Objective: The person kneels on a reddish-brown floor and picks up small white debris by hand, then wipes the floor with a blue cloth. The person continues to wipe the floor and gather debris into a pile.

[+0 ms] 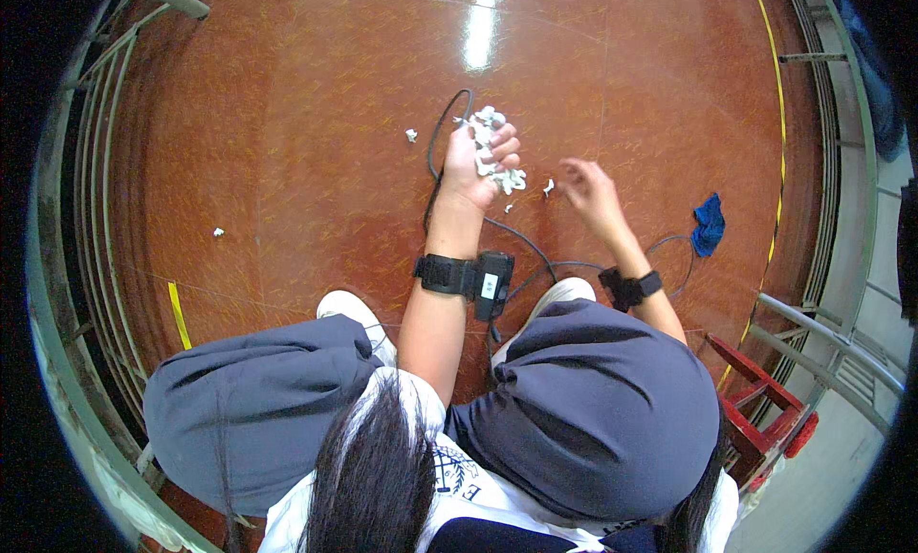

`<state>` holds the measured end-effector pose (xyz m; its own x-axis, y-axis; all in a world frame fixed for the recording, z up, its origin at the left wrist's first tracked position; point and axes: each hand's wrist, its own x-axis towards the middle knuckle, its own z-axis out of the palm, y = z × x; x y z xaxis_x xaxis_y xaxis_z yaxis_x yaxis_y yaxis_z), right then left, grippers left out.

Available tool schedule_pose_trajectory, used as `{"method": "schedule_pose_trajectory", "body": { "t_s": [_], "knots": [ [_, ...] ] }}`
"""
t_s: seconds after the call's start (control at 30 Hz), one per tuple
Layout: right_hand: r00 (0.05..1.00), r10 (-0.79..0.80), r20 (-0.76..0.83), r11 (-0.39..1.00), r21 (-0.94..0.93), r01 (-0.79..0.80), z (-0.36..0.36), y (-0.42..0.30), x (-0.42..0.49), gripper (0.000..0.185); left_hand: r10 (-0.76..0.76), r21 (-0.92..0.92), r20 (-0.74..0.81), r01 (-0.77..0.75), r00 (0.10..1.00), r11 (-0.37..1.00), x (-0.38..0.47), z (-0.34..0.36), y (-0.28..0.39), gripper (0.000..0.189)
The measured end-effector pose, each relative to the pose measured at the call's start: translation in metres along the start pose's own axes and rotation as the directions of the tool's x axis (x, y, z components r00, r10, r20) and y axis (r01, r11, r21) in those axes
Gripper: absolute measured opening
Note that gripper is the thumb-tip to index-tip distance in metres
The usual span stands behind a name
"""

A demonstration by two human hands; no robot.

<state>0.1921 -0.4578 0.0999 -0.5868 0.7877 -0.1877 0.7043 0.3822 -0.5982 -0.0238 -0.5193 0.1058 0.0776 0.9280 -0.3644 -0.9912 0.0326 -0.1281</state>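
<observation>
My left hand is closed around a bunch of crumpled white paper scraps, which bulge out between the fingers and past the palm. To its right, my right hand hovers over the floor with loosely curled fingers and nothing visible in them; its fingertips are slightly blurred. Just left of those fingertips lies a small paper scrap. A tinier paper bit rests below the left hand. Farther left on the floor are another crumpled scrap and a lone piece.
A dark cable loops over the reddish-brown floor around my left hand and between my shoes. A blue cloth lies at right. Metal racks line the left side. A red wooden stool stands at lower right.
</observation>
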Motion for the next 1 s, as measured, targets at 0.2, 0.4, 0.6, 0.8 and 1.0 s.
{"method": "schedule_pose_trajectory", "body": {
  "t_s": [0.2, 0.4, 0.6, 0.8, 1.0],
  "knots": [
    [0.990, -0.111, 0.085, 0.985, -0.124, 0.121, 0.045, 0.038, -0.024, 0.012, 0.143, 0.012, 0.009, -0.143, 0.990, 0.990, -0.017, 0.011, 0.006, 0.023],
    [0.925, -0.369, 0.088, 0.917, -0.132, 0.378, 0.060, 0.011, -0.018, 0.011, 0.131, -0.080, -0.007, -0.131, 0.991, 0.988, -0.016, -0.001, 0.001, 0.022],
    [0.880, -0.355, 0.316, 0.912, -0.091, 0.400, 0.086, -0.010, -0.010, 0.015, 0.125, -0.092, -0.007, -0.125, 0.992, 0.988, -0.010, -0.009, -0.006, 0.024],
    [0.956, 0.050, -0.288, 0.783, 0.605, 0.142, 0.025, -0.063, 0.003, 0.016, 0.130, 0.017, -0.099, -0.129, 0.986, 0.991, -0.001, -0.017, -0.015, 0.021],
    [0.810, -0.484, -0.332, 0.870, -0.084, 0.486, -0.008, -0.113, 0.019, 0.015, 0.137, 0.118, -0.178, -0.117, 0.974, 0.986, 0.007, -0.019, -0.035, 0.027]
  ]
}}
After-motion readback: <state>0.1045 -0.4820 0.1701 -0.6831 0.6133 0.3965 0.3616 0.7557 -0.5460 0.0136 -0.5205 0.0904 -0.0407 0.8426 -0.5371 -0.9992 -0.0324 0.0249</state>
